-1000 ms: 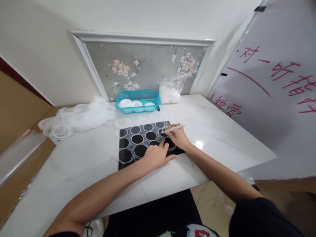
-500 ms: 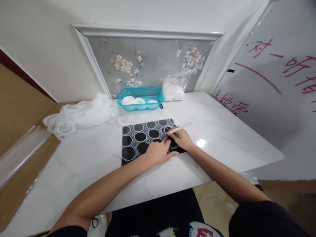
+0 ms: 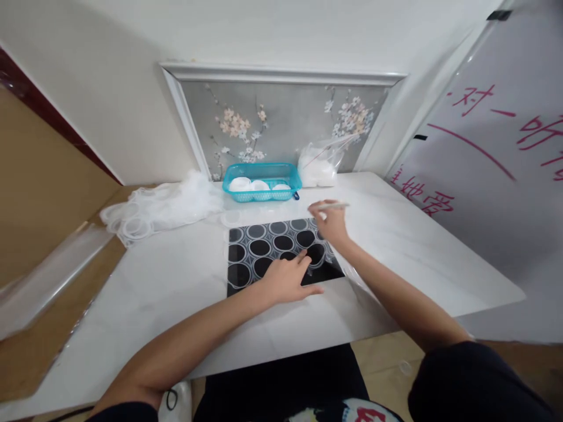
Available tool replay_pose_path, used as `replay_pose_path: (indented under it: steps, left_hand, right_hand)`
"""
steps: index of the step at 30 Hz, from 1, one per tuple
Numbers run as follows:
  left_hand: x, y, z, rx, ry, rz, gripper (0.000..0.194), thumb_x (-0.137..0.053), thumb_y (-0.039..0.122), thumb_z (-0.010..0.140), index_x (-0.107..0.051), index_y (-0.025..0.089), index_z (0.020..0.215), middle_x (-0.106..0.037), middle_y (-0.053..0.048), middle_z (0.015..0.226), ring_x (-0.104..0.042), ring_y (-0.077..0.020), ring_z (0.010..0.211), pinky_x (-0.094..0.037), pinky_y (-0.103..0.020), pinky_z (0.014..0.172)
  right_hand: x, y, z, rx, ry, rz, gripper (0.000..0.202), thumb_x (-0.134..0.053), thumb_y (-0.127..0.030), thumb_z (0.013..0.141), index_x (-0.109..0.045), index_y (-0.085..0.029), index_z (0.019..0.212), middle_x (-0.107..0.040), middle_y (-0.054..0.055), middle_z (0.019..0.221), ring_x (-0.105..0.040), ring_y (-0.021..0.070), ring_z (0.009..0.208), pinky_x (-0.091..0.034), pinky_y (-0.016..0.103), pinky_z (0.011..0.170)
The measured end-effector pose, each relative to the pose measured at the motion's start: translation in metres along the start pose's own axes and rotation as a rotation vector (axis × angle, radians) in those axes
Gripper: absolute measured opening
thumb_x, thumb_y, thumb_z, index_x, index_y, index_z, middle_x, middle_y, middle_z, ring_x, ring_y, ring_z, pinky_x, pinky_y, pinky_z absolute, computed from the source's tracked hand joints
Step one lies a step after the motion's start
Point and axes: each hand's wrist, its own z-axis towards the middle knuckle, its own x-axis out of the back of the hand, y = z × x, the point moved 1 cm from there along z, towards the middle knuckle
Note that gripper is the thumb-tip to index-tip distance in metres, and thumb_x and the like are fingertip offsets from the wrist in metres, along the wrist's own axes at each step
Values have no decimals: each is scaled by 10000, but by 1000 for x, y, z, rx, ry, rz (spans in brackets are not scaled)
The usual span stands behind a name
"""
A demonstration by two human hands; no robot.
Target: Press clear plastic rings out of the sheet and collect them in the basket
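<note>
A black sheet [image 3: 268, 246] printed with rows of pale rings around dark circles lies on the white table. My left hand [image 3: 287, 278] rests on its near right part, index finger stretched onto the sheet and thumb out to the side. Above the sheet's far right corner, my right hand [image 3: 329, 223] is raised off it. Pinched in its fingers is a slim white pen-like tool [image 3: 333, 205], tipped almost level; its working end is too blurred to make out.
Behind the sheet stands a turquoise plastic basket [image 3: 264, 197] with white round pieces, beside a clear bag [image 3: 319, 170] of white material. White ring-shaped scraps [image 3: 153, 211] pile at the left. A marked whiteboard [image 3: 475, 146] borders the table's right side.
My right hand has lifted the pen-like tool off the sheet and moved away toward the back. My left hand stays on the sheet. The whole view has shifted slightly.
</note>
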Motion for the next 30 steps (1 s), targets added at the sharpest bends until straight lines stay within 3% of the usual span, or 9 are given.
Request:
replay_pose_path:
  steps: [3,6,11,18,24,26,30]
  left_hand:
    - [-1,-2,-15,96,38,89,724,-344,695,925,-483,119,1341,-472,-205,1434,-681,-348,933,-536,-440,697]
    - [-2,-10,-25,152,28,129,701,-330,666,945,-502,97,1317,-582,-196,1299,-686,-351,884,-533,-448,691]
    - [-9,-20,-32,141,41,144,662,-343,651,949,-516,111,1292,-545,-174,1363,-686,-348,869,-538,-453,672]
    - [-10,-22,-32,131,25,82,649,-326,645,959,-526,107,1260,-522,-178,1396,-681,-347,923,-544,-468,732]
    - [-10,-21,-32,132,19,56,627,-361,643,947,-534,116,1238,-520,-178,1397,-685,-355,903,-542,-464,715]
    - [-7,-23,-32,136,7,22,625,-383,640,940,-533,115,1245,-557,-184,1352,-686,-366,899,-539,-473,721]
    - [0,-34,-32,146,-49,-157,597,-431,630,922,-523,147,1259,-700,-143,1054,-690,-356,886,-527,-441,730]
  right_hand:
    - [-25,-34,-36,44,-199,213,251,-497,-287,942,-716,-213,844,-734,70,975,-599,272,1060,-364,464,1029]
    - [-38,-54,-59,30,-291,391,226,-530,-295,930,-705,-207,819,-736,70,966,-630,257,1012,-431,430,970]
    - [-38,-54,-61,-50,-299,552,200,-558,-304,891,-698,-196,798,-731,73,909,-677,229,884,-510,367,849]
    - [-37,-55,-65,-138,-280,579,181,-575,-320,880,-690,-188,837,-732,57,894,-692,205,817,-532,323,793]
    - [-35,-55,-64,-40,-288,493,186,-565,-283,901,-696,-188,810,-732,59,893,-684,208,850,-524,344,834]
    - [-34,-58,-70,32,-283,399,198,-539,-268,923,-697,-196,827,-736,57,923,-667,236,960,-476,422,955]
    - [-36,-68,-85,205,-304,115,247,-456,-185,947,-695,-233,913,-742,39,959,-538,289,1230,-174,596,1144]
